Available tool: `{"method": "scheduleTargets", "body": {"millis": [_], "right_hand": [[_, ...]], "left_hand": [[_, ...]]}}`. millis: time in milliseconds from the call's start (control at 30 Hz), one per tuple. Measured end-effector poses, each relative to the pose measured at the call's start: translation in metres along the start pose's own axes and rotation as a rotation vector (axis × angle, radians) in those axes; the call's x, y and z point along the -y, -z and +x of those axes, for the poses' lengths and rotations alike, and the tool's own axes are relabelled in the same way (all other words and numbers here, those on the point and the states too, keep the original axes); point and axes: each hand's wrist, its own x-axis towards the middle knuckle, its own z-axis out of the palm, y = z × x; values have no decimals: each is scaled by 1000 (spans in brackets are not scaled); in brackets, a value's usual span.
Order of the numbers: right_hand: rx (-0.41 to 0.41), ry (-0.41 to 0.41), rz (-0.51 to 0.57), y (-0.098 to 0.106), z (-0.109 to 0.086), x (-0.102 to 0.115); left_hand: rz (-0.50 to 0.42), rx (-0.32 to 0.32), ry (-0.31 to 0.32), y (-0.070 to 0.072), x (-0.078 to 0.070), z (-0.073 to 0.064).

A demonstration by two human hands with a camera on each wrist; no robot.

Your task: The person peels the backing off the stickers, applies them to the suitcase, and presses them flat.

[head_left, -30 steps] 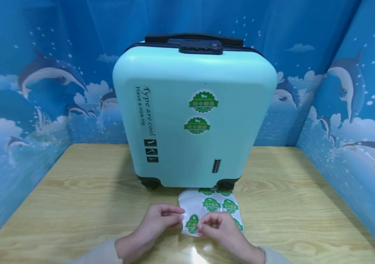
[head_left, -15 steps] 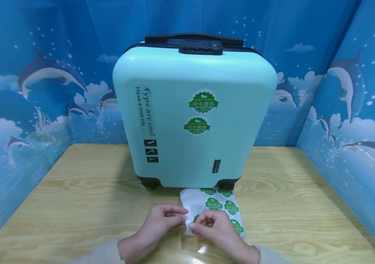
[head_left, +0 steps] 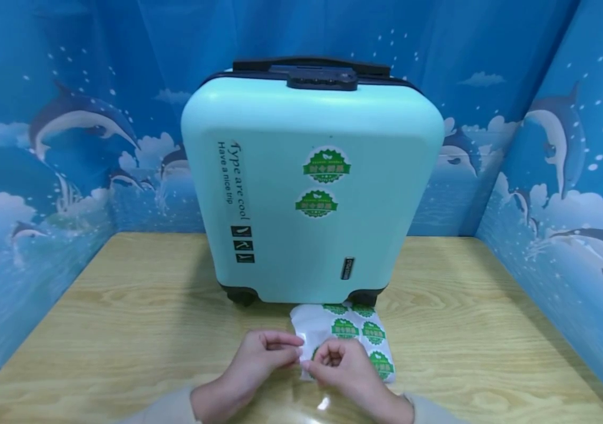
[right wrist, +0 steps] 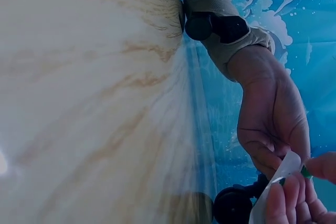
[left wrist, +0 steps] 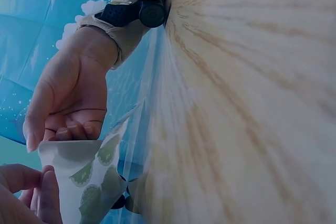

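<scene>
My left hand pinches the left edge of a white sheet of green round stickers on the table before the suitcase. At its near left corner, my right hand pinches the sheet between thumb and curled fingers, partly hiding the green sticker there. In the left wrist view the sheet is lifted and bent between both hands. The right wrist view shows a white flap of it at the fingertips. A mint-green suitcase stands upright, bearing two such stickers, one upper and one lower.
The sheet's far edge reaches the suitcase's right front wheel. Wood-grain table extends on both sides. A blue dolphin-print curtain encloses the back and sides. Black cameras are strapped to the wrists, one seen on the right wrist.
The sheet and left hand have shifted slightly right. My right thumb and fingers have moved left across the near sticker to the sheet's corner, covering most of that sticker.
</scene>
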Motion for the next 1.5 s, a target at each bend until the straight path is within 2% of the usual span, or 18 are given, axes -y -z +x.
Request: {"method": "scheduleTargets", "body": {"millis": [367,567,867,1233,1400,1500], "right_hand": [[24,44,16,-1,-3,-3],[27,16,15,4,-6,-6],[0,10,7,14,-9,-7],[2,52,43,28,-10,-7],[-7,75,42,34,-11,-6],[-33,55,44,37,-10,-4]], "left_hand": [[26,-3,12,4,0,1],[73,10,44,12,2,3],[118,34,-2,24,3,3],[170,39,43,36,1,1],[196,61,55,41,1,-2],[223,86,66,44,2,-4]]}}
